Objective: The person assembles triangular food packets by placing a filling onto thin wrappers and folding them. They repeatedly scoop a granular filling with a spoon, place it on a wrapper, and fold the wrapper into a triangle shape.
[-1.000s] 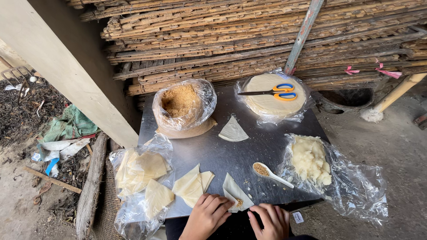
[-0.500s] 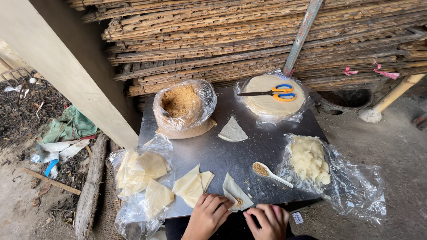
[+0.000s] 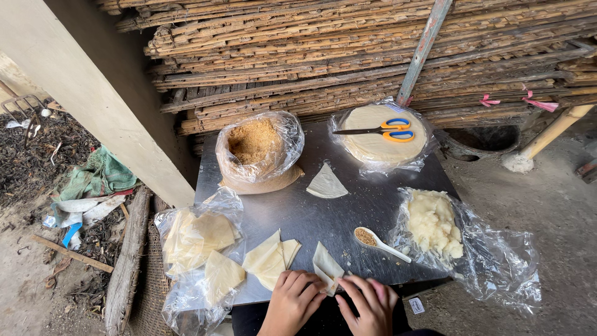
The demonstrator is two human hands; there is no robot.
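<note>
Folded dough wrapper (image 3: 326, 269), pinched between left hand (image 3: 292, 303) and right hand (image 3: 368, 305) fingertips at the steel table's (image 3: 323, 218) near edge to hold its fold; filling spoon (image 3: 379, 242) just beyond the right hand, within reach.

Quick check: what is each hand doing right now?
Left hand: fingers curled, pressing the folded dough wrapper.
Right hand: fingertips touching the same wrapper; grip cannot be told.

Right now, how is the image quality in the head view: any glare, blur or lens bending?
Head view: soft, even daylight with no hard shadows; dull sheen on the metal table and glints on the plastic bags; wide-angle bending at the edges; both hands, left hand and right hand, look sharp, cropped at the bottom.
</note>
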